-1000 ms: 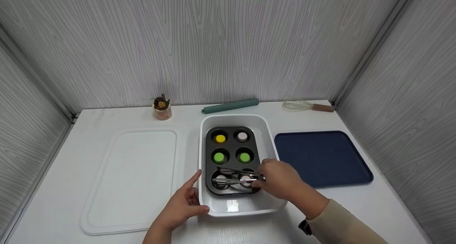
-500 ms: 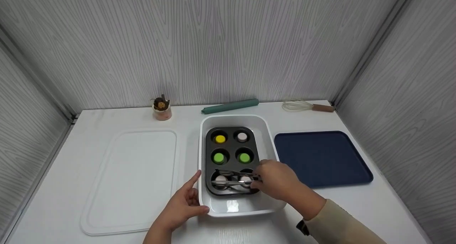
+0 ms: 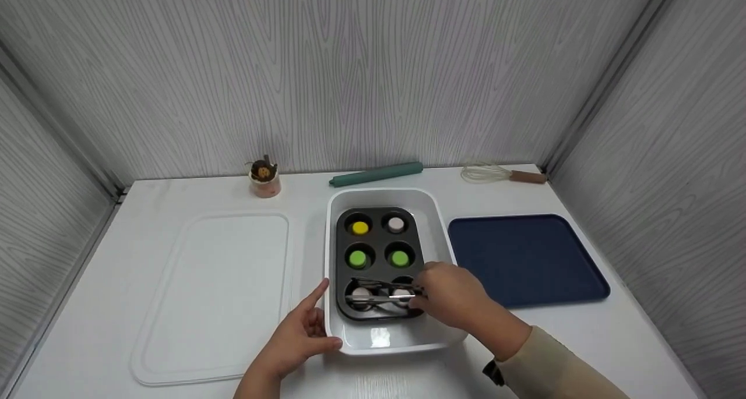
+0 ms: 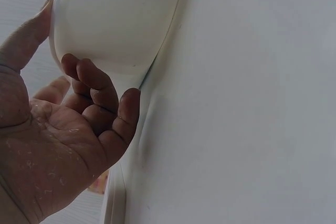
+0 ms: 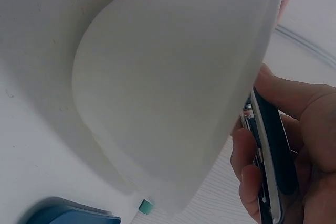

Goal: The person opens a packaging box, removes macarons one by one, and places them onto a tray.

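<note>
My right hand (image 3: 450,293) grips metal tongs (image 3: 382,299), held sideways over the nearest row of a dark muffin tin (image 3: 380,242). In the right wrist view, the tongs' handle (image 5: 273,145) has dark grips edged in steel. The tin lies in a white plastic bin (image 3: 402,342). Its far cups hold a yellow round piece (image 3: 360,228) and a pale one (image 3: 396,225); green round pieces (image 3: 357,259) sit in the middle row. Pale pieces (image 3: 361,295) in the nearest cups are partly covered by the tongs. My left hand (image 3: 296,335) touches the bin's near left corner with thumb and index finger.
A flat white lid (image 3: 221,294) lies left of the bin, and a navy tray (image 3: 527,259) lies right. Along the back are a small potted ornament (image 3: 265,180), a green rolling pin (image 3: 376,174) and a whisk (image 3: 504,173). Panels wall the table at back and sides.
My right hand has shifted slightly left with the tongs, which stay over the nearest cups. My left hand and the bin hold their place.
</note>
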{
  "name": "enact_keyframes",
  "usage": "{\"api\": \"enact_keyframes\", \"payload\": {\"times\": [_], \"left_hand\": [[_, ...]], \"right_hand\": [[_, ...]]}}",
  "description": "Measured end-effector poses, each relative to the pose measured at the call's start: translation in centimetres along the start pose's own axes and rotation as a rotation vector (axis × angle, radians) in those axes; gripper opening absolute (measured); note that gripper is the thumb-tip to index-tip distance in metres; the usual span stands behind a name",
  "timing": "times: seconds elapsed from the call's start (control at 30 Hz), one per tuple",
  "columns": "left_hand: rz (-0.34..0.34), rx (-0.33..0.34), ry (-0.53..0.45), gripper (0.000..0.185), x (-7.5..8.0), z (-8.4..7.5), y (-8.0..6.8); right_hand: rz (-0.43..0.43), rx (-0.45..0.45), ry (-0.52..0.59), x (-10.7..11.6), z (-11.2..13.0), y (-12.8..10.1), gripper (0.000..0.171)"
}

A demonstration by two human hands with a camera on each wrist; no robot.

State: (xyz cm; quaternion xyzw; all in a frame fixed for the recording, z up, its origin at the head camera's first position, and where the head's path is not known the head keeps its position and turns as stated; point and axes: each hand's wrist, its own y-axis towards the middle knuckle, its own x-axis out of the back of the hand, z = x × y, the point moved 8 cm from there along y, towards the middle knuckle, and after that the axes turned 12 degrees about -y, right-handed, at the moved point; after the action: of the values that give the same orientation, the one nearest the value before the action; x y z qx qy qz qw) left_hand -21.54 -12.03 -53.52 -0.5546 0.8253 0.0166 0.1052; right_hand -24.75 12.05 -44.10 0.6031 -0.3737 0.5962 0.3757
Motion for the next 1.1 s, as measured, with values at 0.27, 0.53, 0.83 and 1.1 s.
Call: {"api": "enact_keyframes", "payload": {"times": [0.27, 0.53, 0.83, 1.1], "left_hand": [[0.008, -0.007, -0.018, 0.115, -0.1, 0.1, -0.1], [0.012, -0.023, 0.001, 0.115, 0.0, 0.0, -0.3], [0.023, -0.018, -0.003, 0.114, -0.1, -0.1, -0.3], [0.018, 0.010, -0.044, 0.109, -0.2, 0.2, -0.1]], "right_hand": [[-0.020, 0.017, -0.010, -0.3, -0.1, -0.1, 0.015], [-0.048, 0.026, 0.002, 0.1, -0.4, -0.2, 0.020], [-0.068, 0.026, 0.015, 0.8, -1.0, -0.3, 0.019], [-0.087, -0.003, 0.031, 1.9, -2.7, -0.6, 0.017]]}}
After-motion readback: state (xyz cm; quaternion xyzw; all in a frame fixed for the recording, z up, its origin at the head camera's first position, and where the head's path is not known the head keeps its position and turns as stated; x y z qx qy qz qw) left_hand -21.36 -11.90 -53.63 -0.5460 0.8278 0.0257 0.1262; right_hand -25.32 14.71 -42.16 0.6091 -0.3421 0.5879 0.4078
